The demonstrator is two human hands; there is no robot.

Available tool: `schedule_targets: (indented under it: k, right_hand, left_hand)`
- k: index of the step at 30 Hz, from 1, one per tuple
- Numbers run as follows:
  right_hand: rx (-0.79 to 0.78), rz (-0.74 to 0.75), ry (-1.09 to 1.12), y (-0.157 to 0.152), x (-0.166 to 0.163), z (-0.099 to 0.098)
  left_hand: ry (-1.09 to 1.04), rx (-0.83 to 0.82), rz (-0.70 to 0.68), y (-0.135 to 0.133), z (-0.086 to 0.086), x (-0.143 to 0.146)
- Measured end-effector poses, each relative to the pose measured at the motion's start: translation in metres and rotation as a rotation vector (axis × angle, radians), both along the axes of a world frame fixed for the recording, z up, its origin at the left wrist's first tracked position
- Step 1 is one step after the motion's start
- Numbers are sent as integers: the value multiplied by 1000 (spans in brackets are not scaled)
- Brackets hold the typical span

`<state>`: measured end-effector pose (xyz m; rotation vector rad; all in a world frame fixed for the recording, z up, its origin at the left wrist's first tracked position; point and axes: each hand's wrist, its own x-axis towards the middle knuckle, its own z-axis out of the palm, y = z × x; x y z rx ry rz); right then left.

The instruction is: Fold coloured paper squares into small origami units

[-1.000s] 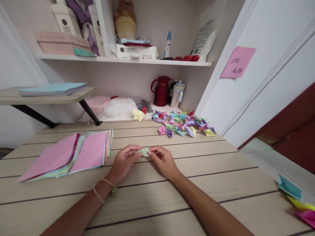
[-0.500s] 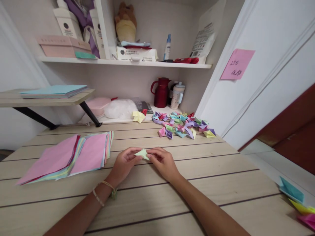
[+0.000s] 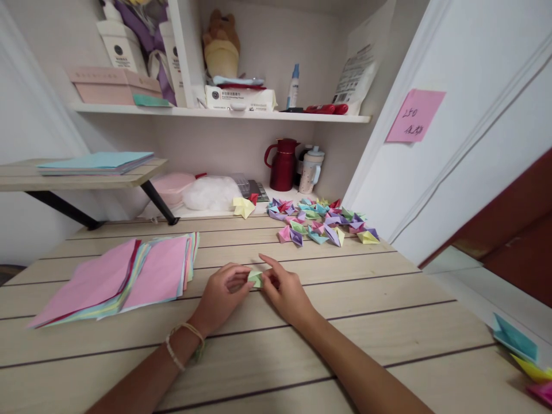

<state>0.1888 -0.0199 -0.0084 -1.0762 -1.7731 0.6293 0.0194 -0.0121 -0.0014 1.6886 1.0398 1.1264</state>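
Both my hands meet over the middle of the wooden table [image 3: 388,322]. My left hand [image 3: 222,293] and my right hand [image 3: 284,290] pinch a small folded piece of light green paper [image 3: 255,278] between their fingertips, just above the tabletop. My right index finger sticks out over the paper. A fanned stack of pink and pastel paper sheets [image 3: 121,276] lies to the left of my left hand. A heap of several finished folded paper pieces [image 3: 321,221] in many colours sits at the far side of the table.
A red jug [image 3: 283,164] and a white cup [image 3: 311,168] stand at the back by the wall. A shelf [image 3: 215,112] above holds boxes and bottles. A side shelf [image 3: 81,172] carries blue sheets. More folded pieces [image 3: 517,345] lie at the right edge.
The green paper looks smaller and more tightly folded between my fingers than before. My right index finger has lifted and stretched out. Both hands stay in about the same place.
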Motion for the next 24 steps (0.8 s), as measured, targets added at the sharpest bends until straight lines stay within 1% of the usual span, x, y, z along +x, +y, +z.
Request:
schedule_targets:
  k: [3,5,8,10,12,14,18,21,24]
  right_hand:
    - [-26,12,55,1,-1,-2]
    - [-111,35,192,2,-3,-3]
    - [-285,123,466,4,-4,-3]
    - [-357,168,573,5,-4,-2]
    - [-382,167,597,5,-3,-1]
    - [-374,147,580,4,-2,0]
    - [-351,122,537,4,-1,-1]
    - [-347,92,527,6,-2,-3]
    - [-290,66,502,6,-4,-4]
  left_hand:
    - [-24,63,29,-2,-1,1]
    - [-77,66,48,-1,-1,0]
    - [-150,-8,38,2,-1,-2]
    - [-180,-103,-15,4,0,-2]
    - [-204,-184,-76,5,1,-3]
    - [-215,-212,-94,4,3,-3]
    - [-195,-204,-43,3,3,-2]
    - [-185,-179,-32,3,0,-1]
    - [-166,-137,12,4,0,-1]
